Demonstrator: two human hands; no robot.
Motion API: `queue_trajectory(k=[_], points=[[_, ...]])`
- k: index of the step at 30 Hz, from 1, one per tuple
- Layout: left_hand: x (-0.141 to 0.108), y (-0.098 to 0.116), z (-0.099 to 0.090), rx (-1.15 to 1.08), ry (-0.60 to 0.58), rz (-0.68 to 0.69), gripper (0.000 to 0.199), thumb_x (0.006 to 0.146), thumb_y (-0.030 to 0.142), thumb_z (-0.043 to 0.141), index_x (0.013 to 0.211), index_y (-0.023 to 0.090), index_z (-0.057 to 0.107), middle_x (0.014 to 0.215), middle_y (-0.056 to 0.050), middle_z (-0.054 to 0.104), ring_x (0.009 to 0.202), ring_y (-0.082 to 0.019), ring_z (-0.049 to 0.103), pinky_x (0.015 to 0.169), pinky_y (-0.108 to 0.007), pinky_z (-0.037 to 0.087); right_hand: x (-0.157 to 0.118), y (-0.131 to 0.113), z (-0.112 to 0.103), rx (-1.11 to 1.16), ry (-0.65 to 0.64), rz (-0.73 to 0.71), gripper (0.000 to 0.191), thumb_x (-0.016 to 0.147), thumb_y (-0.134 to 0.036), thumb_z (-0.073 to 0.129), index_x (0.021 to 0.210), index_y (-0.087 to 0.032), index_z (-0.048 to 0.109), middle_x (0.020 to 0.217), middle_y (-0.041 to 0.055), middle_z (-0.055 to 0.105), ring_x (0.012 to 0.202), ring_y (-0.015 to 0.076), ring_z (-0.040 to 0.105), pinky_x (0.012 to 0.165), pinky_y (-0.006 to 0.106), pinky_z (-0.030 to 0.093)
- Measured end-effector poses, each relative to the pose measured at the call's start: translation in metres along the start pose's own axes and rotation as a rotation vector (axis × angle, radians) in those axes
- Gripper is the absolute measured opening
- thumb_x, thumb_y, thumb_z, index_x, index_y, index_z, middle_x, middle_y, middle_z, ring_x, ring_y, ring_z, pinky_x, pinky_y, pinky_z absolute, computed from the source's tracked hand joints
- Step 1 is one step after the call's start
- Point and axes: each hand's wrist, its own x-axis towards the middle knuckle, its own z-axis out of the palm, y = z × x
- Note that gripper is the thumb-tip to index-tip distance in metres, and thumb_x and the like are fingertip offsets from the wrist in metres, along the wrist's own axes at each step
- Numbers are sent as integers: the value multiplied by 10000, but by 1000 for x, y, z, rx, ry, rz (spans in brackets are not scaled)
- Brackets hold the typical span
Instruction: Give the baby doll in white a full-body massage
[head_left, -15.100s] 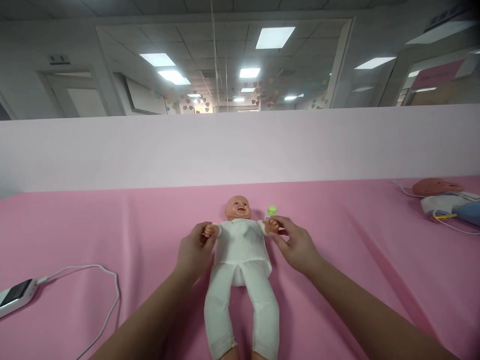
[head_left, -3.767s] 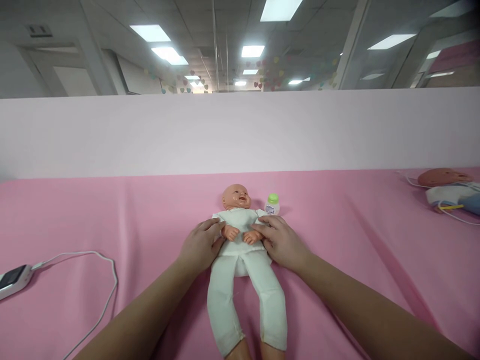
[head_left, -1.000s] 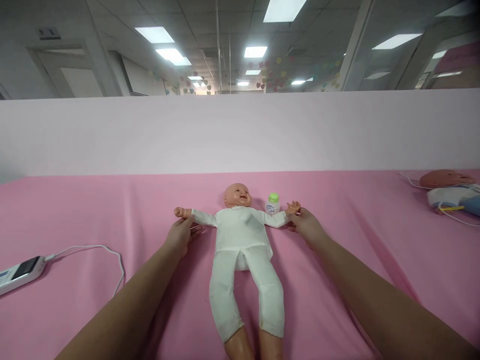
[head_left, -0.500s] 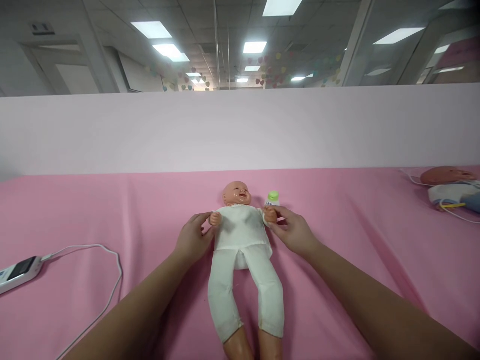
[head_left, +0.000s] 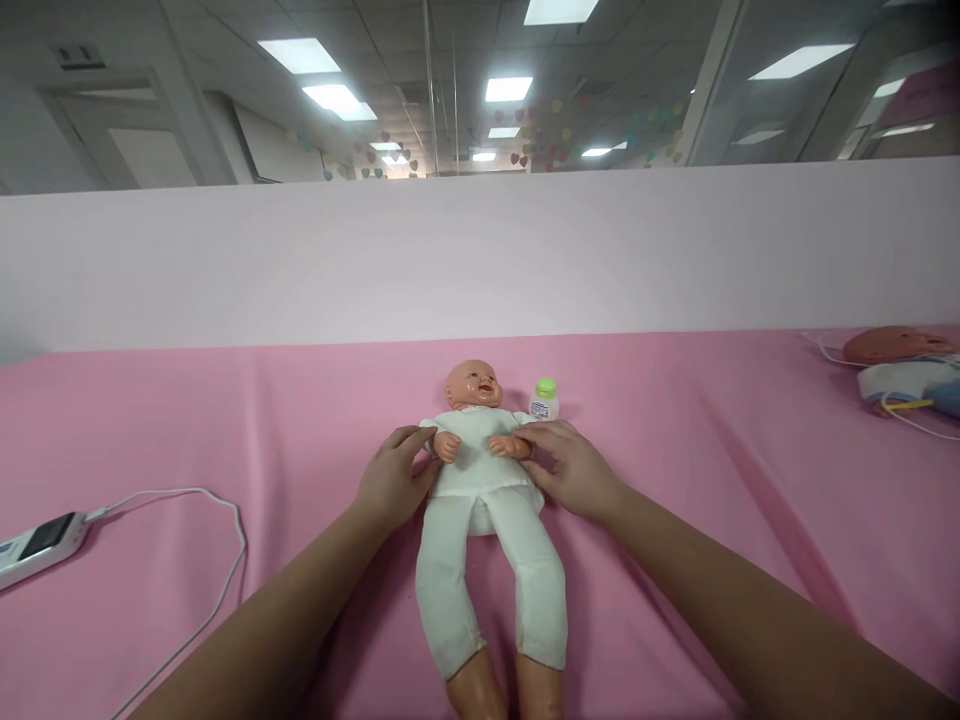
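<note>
A: Where does the doll [head_left: 481,470] lie, and how do the fingers stand?

B: It lies face up on the cloth [head_left: 315,420], between the two sets of fingers. The left hand [head_left: 397,475] has thumb and fingertips closed on one forearm near the cuff; the right hand [head_left: 574,468] grips the other likewise. Both forearms are folded over the chest. How firmly the fingers press cannot be told.

A: What could go wrong from here?

B: Three faults seem likeliest. A light pinch on the smooth wrists could let an arm slip free. An uneven pull could skew the doll on the cloth. An outward swing of the right fingers could strike the bottle [head_left: 544,402], which stands upright just beyond them. A lesser hazard is the cable [head_left: 238,520], outward of the left fingers and near that forearm; a sweep of the arm could drag it, and with it the device [head_left: 43,548].

A: And the containers?

B: Only the bottle is plainly one. Its green cap is on and its pale body bears a label; the contents, if any, cannot be made out.
</note>
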Motion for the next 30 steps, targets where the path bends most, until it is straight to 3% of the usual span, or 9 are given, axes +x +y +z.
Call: queue_trajectory(k=[7, 11, 14, 17, 20, 23, 27, 30], points=[[-1, -3, 2, 70, 14, 18, 403, 955, 396, 562, 1335, 302, 658, 1396, -55, 621, 1242, -277, 626, 1002, -421, 531, 1, 2, 3, -24, 23, 6, 288, 913, -249, 665, 1196, -289, 707, 1211, 41, 736, 1153, 284, 647, 1022, 487, 506], [0, -2, 0, -9, 22, -49, 410, 947, 442, 574, 1322, 303, 664, 1373, -54, 642, 1189, -275, 653, 944, -401, 552, 0, 11, 2, 101, 65, 206, 308, 904, -349, 691, 1208, -313, 714, 1155, 32, 748, 1036, 266, 687, 918, 449, 568], [4, -4, -6, -185, 35, -185, 371, 924, 428, 597, 1257, 290, 685, 1289, -48, 703, 1125, -266, 688, 895, -372, 567, -1, 26, -2, 293, 163, 424, 348, 898, -418, 697, 1223, -293, 686, 1150, 38, 752, 992, 244, 717, 873, 401, 598], [8, -12, -15, -343, 62, -411, 327, 914, 463, 610, 1138, 244, 703, 1126, -71, 765, 1029, -288, 726, 850, -393, 571, -2, 48, -10, 350, 250, 599, 448, 897, -478, 693, 1292, -280, 620, 1181, 57, 744, 1055, 259, 721, 917, 412, 592], [12, -24, -22, -504, 121, -596, 352, 902, 504, 639, 1061, 196, 703, 1088, -108, 769, 1009, -302, 733, 861, -411, 579, -4, 69, -18, 309, 256, 763, 551, 876, -482, 707, 1358, -271, 544, 1207, 84, 734, 1045, 285, 731, 905, 449, 600], [16, -36, -22, -725, 175, -680, 340, 892, 483, 685, 1041, 178, 697, 1092, -122, 759, 979, -274, 735, 862, -394, 601, -6, 83, -22, 333, 221, 888, 524, 837, -461, 740, 1273, -234, 559, 1132, 111, 750, 925, 294, 758, 814, 452, 634], [20, -45, -16, -915, 186, -743, 322, 869, 421, 752, 1069, 179, 684, 1036, -117, 747, 891, -239, 739, 834, -380, 628, -4, 80, -22, 477, 233, 902, 461, 821, -417, 753, 1201, -229, 572, 1081, 122, 758, 845, 282, 770, 733, 421, 660], [22, -48, -11, -1008, 200, -734, 360, 859, 436, 780, 1111, 205, 664, 1052, -100, 733, 881, -216, 729, 827, -364, 631, -1, 63, -21, 365, 297, 817, 531, 831, -435, 744, 1290, -253, 548, 1154, 106, 742, 900, 282, 764, 784, 438, 654]])
